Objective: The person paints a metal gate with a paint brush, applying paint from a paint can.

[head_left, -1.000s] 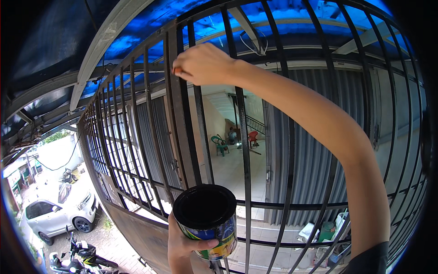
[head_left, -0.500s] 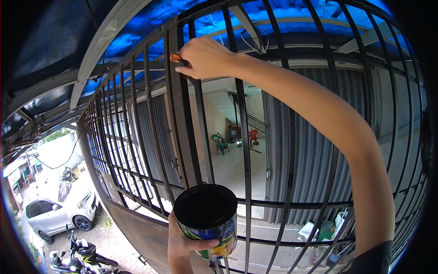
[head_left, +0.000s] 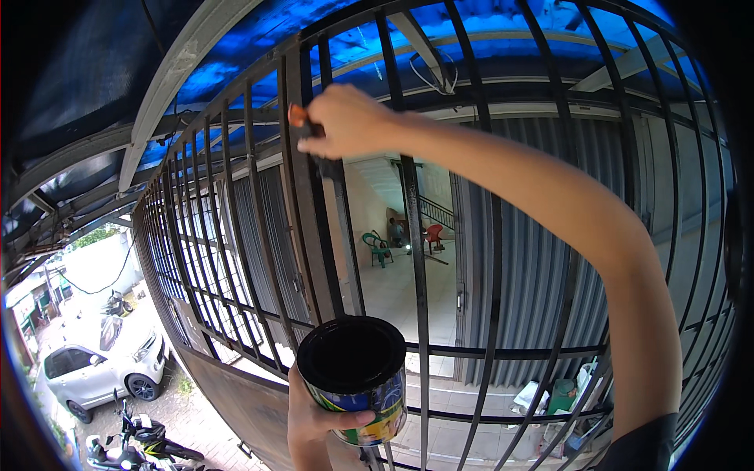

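Observation:
My left hand [head_left: 310, 420] is wrapped round a paint can [head_left: 365, 420] with a colourful label, held upright low in the middle. Black paint coats its open rim, and its inside looks black. Higher up, my right hand [head_left: 345, 122] grips a paintbrush [head_left: 298, 116] by its orange handle. The dark bristles point down, against or very close to a bar beside the thick post [head_left: 308, 196] of a metal gate; contact cannot be made out. Dark upright bars [head_left: 416, 259] stand on both sides of the post, some of them glossy black.
Behind the bars, a tiled room holds a green chair [head_left: 377, 247], a red chair [head_left: 434, 237] and a person [head_left: 396, 230]. Grey folding shutters [head_left: 526, 251] flank the opening. Outside at left are a white car [head_left: 102, 357] and motorcycles [head_left: 141, 439]. A blue translucent roof [head_left: 236, 59] hangs overhead.
My right hand has moved down along the bar with the paintbrush, and the bristles now show below it. My left hand keeps the paint can almost in the same place.

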The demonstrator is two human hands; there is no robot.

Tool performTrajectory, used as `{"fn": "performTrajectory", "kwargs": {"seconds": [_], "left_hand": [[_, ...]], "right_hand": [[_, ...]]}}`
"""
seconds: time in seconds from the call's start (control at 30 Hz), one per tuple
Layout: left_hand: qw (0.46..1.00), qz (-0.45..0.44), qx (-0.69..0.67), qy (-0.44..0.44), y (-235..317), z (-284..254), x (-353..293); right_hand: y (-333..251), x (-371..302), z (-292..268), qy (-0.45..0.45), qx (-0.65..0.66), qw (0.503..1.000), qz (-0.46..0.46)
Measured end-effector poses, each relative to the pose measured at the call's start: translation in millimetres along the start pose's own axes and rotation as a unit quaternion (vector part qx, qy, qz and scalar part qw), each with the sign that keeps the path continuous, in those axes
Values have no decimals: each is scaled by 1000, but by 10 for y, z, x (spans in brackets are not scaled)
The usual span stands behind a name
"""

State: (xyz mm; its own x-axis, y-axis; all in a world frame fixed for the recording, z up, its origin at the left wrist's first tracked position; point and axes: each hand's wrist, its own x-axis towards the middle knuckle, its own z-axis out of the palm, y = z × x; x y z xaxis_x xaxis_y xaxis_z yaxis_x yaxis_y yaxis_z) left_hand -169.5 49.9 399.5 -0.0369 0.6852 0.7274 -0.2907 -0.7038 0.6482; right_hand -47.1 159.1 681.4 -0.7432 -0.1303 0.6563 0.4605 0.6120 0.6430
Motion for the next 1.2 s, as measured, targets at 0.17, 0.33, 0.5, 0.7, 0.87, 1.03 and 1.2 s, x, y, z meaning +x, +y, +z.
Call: {"fn": "performTrajectory", "kwargs": {"seconds": [0.17, 0.33, 0.5, 0.7, 0.87, 1.03, 1.2], "left_hand": [[1000, -2, -4, -11, 4, 55, 25], [1000, -6, -10, -7, 5, 10, -4], [1000, -8, -19, -12, -35, -37, 0], [999, -22, -30, -21, -110, 41, 7], [999, -16, -38, -18, -143, 43, -8], [999, -22, -5, -24, -125, -84, -27], [999, -17, -2, -29, -139, -131, -35]], "right_hand": [[260, 196, 55, 95, -118, 983, -100], [-207, -45, 157, -139, -229, 944, -193], [-521, -461, 218, -122, -57, 977, -166], [-53, -177, 150, 30, -60, 996, -57], [248, 116, -51, 170, -164, 969, 80], [85, -75, -38, 255, -85, 959, 88], [82, -150, -35, 177, -64, 968, 165]]}}
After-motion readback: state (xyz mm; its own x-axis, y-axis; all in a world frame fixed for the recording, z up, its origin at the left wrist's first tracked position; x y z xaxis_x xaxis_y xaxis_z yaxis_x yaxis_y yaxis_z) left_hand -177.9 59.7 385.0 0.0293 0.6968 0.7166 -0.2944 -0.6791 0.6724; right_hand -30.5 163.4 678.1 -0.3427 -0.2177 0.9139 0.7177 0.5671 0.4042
